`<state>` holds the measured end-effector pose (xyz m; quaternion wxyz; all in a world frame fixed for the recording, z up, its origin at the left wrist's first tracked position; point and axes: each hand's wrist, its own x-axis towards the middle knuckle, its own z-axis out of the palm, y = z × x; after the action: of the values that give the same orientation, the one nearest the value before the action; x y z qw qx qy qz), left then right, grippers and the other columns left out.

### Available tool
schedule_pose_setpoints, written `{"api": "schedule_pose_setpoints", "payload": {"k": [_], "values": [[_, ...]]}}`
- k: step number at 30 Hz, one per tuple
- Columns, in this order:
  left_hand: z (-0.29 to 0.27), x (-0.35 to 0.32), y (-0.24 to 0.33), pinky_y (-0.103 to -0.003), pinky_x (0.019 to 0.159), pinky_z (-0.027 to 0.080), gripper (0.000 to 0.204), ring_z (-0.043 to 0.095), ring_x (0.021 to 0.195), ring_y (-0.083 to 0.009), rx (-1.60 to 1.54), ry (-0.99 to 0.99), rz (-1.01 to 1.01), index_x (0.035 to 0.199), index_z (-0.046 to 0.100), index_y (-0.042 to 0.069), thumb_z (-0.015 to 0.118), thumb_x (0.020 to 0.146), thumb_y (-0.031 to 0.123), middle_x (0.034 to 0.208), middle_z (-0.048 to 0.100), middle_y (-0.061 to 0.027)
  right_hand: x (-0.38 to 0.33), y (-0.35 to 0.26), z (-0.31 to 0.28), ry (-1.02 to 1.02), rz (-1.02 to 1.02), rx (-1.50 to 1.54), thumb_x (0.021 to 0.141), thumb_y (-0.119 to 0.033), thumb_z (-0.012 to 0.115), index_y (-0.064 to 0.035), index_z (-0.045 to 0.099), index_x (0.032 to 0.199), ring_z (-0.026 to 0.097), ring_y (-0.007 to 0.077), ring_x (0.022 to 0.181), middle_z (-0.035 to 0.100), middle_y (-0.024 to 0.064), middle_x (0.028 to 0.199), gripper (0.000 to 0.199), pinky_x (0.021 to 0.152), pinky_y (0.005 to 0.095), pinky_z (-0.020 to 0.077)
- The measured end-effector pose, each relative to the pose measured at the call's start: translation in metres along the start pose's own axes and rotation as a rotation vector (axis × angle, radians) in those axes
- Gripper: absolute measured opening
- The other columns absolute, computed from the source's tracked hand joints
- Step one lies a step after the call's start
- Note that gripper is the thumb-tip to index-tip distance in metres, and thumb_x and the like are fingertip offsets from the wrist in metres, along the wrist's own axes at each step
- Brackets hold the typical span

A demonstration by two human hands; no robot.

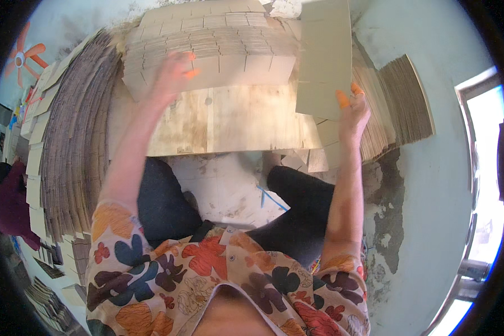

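Note:
My right hand pinches the lower right edge of a long, flat cardboard sheet, which stands up over the right side of the table. Orange covers sit on some of its fingertips. Over on the left, my left hand is slightly blurred, its orange-tipped thumb and finger apart with nothing visible between them. It is in front of a row of slotted cardboard pieces, packed close together along the back of the wooden table. Whether it touches them, I cannot tell.
Tall stacks of cardboard rise on my left. Another cardboard stack leans by the wall at right. A person in dark red is at the far left, below an orange fan. A bright window is at right.

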<state>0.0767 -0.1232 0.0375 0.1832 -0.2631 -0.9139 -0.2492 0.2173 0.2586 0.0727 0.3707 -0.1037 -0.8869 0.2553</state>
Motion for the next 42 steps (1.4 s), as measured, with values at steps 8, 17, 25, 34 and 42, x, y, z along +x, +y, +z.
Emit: {"api": "schedule_pose_setpoints", "payload": {"k": [8,17,25,34,42], "values": [[0.144,0.080,0.051,-0.042,0.090,0.042,0.045,0.051,0.105,-0.0289,0.103,-0.081,0.081,0.107,0.053,0.003,0.075,0.073,0.023,0.105,0.059,-0.0111,-0.011,-0.013,0.061,0.015,-0.082,-0.038,0.084,-0.007,0.066,-0.0014,0.050,0.110,0.067,0.0320,0.076,0.066,0.0200,0.094,0.031,0.064,0.0355,0.0522],[0.184,0.117,0.031,-0.038,0.082,0.044,0.022,0.055,0.094,-0.0253,0.159,-0.101,0.122,0.095,0.056,0.005,0.063,0.075,0.006,0.084,0.060,-0.0088,-0.009,-0.002,0.081,0.022,0.071,0.206,0.084,-0.007,0.068,-0.0017,0.050,0.111,0.068,0.0222,0.076,0.069,0.0148,0.089,0.033,0.067,0.0299,0.0522],[0.162,0.092,0.048,-0.038,0.074,0.048,0.019,0.057,0.087,-0.0261,0.083,-0.150,0.285,0.094,0.059,0.005,0.062,0.075,0.004,0.081,0.062,-0.0067,-0.014,-0.016,0.075,-0.018,-0.104,-0.007,0.086,-0.008,0.066,-0.0044,0.047,0.130,0.063,0.0200,0.057,0.063,0.0129,0.068,0.048,0.052,0.0306,0.0488],[0.135,0.068,0.082,-0.038,0.072,0.053,0.017,0.059,0.090,-0.0267,0.063,-0.170,0.395,0.088,0.058,0.004,0.061,0.073,-0.001,0.084,0.061,-0.0091,-0.021,-0.018,0.072,-0.134,-0.081,-0.043,0.087,-0.008,0.064,-0.0083,0.047,0.131,0.060,0.0303,0.053,0.057,0.0148,0.060,0.047,0.048,0.0386,0.0470],[0.147,0.058,0.081,-0.039,0.069,0.053,0.016,0.060,0.085,-0.0285,0.053,-0.152,0.416,0.087,0.060,0.004,0.058,0.073,-0.002,0.080,0.061,-0.0118,-0.023,-0.021,0.067,-0.170,-0.055,-0.047,0.088,-0.009,0.062,-0.0063,0.047,0.129,0.061,0.0330,0.057,0.059,0.0156,0.064,0.044,0.051,0.0393,0.0487]]}}
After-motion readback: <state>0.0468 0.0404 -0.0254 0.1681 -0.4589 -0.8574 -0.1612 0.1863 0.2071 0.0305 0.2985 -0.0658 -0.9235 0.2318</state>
